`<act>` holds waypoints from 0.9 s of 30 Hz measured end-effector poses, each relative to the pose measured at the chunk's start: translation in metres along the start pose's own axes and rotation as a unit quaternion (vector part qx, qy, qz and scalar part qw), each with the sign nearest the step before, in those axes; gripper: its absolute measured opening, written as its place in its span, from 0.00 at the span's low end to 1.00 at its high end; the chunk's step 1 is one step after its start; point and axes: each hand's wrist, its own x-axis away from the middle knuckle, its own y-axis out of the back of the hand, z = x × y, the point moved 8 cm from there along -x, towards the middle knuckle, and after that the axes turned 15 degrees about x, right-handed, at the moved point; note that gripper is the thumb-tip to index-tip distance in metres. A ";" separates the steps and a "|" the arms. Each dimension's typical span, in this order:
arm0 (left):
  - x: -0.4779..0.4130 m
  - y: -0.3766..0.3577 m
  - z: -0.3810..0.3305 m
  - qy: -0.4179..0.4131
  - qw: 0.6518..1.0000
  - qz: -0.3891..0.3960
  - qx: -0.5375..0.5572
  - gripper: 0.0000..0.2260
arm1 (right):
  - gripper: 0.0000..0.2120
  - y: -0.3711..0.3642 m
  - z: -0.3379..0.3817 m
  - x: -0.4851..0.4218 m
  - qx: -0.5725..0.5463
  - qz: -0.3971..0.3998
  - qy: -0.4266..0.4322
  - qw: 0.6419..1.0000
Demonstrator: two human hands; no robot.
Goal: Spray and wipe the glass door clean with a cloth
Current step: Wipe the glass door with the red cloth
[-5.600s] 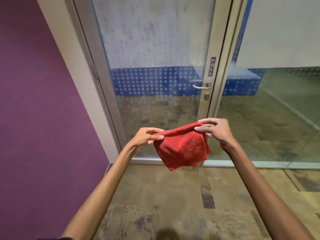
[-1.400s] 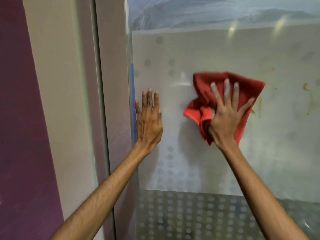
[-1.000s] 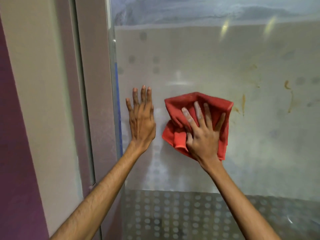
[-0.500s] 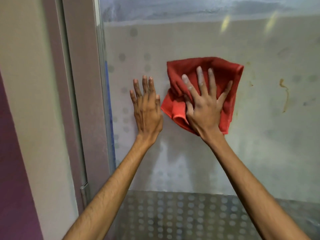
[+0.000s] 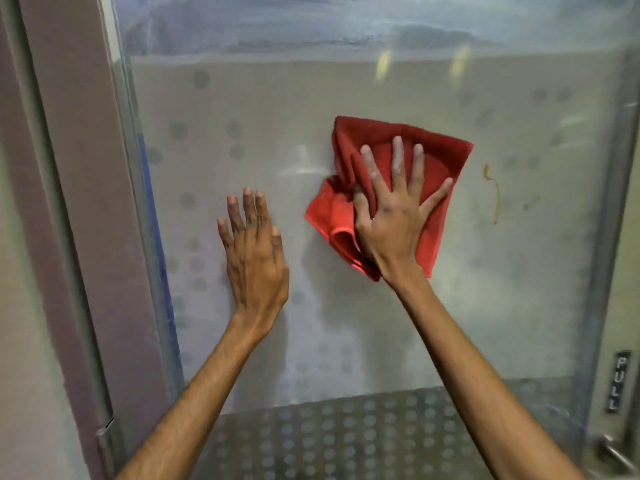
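Note:
The glass door (image 5: pixel 277 116) fills the view, frosted with grey dots and smeared near the top. A crumpled red cloth (image 5: pixel 440 157) is pressed flat against the pane right of centre. My right hand (image 5: pixel 394 216) lies spread on the cloth, fingers apart, palm pushing it onto the glass. My left hand (image 5: pixel 254 254) rests flat on the bare glass to the left of the cloth, fingers together, holding nothing. A brownish streak (image 5: pixel 493 192) marks the glass to the right of the cloth. No spray bottle is in view.
The metal door frame (image 5: pixel 79 202) runs down the left side. On the right stile are a PULL sign (image 5: pixel 618 381) and, lower, the door handle (image 5: pixel 613 452). A darker dotted band (image 5: pixel 346 434) crosses the bottom of the pane.
My right hand has slid the cloth to the right and slightly down across the glass. The view has shifted right, so the right stile and PULL sign now show. My left hand stays flat.

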 end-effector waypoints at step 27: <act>-0.017 -0.046 -0.067 -0.004 1.000 -0.007 0.005 0.25 | 0.33 -0.012 -0.118 0.022 0.013 -0.015 0.095 0.995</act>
